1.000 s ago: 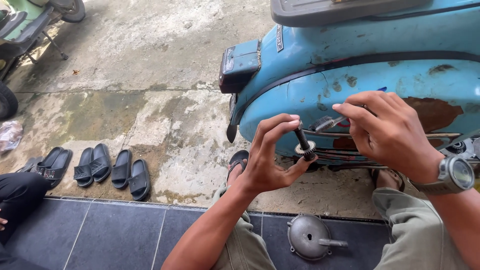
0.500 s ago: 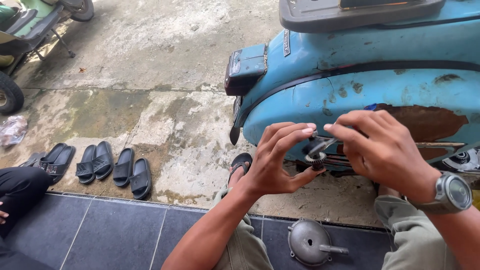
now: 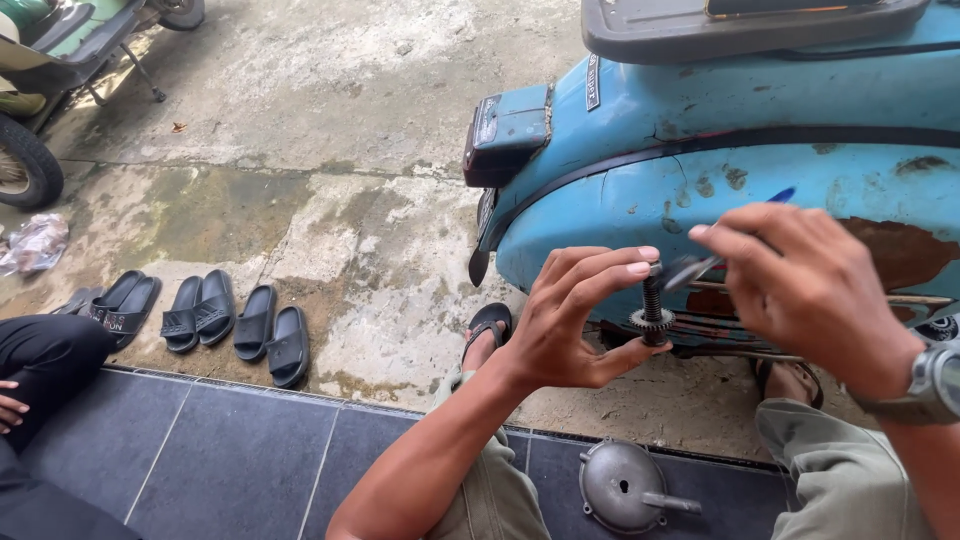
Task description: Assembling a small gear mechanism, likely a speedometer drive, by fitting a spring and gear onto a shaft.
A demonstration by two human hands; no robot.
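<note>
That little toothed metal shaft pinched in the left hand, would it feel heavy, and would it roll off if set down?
The geared shaft looks like solid dark metal, so probably stiff and heavy for its size. It is round, so laid flat it would likely roll in a curve. The left hand pinches it end to end, perhaps because it is greasy.

Blue scooter body [image 3: 640, 190] blocks ahead; floor [image 3: 330, 110] leftward open.

From my feed I see a weathered blue scooter body [image 3: 640, 190] with rust patches and a grey seat [image 3: 740, 25] on top. Four black slide sandals [image 3: 200, 315] lie in a row on stained concrete [image 3: 320, 90], near a crumpled plastic wrapper [image 3: 35, 243]. A round grey metal cover [image 3: 625, 487] rests on dark tiles [image 3: 220, 460]. Another scooter [image 3: 50, 60] stands far left.
</note>
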